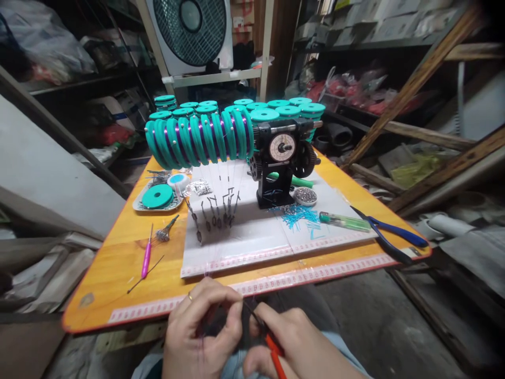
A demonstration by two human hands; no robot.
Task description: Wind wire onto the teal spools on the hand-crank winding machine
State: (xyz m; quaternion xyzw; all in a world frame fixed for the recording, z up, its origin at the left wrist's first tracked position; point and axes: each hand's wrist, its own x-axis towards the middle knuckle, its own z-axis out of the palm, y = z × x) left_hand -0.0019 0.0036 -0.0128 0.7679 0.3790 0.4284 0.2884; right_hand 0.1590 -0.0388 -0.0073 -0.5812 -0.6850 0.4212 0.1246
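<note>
At the front edge of the table, my left hand [205, 326] is closed in a pinch, thumb against forefinger. Thin purple fishing line [201, 350] runs over this hand; the exact bit between the fingertips is too small to see. My right hand [294, 337] grips red-handled pliers [274, 347], whose dark, narrow tip reaches to the left fingertips. Beyond, teal foam spools [197, 139] wound with purple line sit in a row on a black winding machine [276, 163]. Lines hang from them, and small dark swivels [219, 221] dangle above the white board [252, 242].
Blue-handled pliers [394, 234], a green cutter knife [345, 221] and blue tubes [300, 217] lie right. Left are a pink-handled hook tool [146, 258] and a tray [158, 209]. More teal spools [264, 115] and a fan [191, 31] stand behind. A measuring tape [315, 273] edges the table.
</note>
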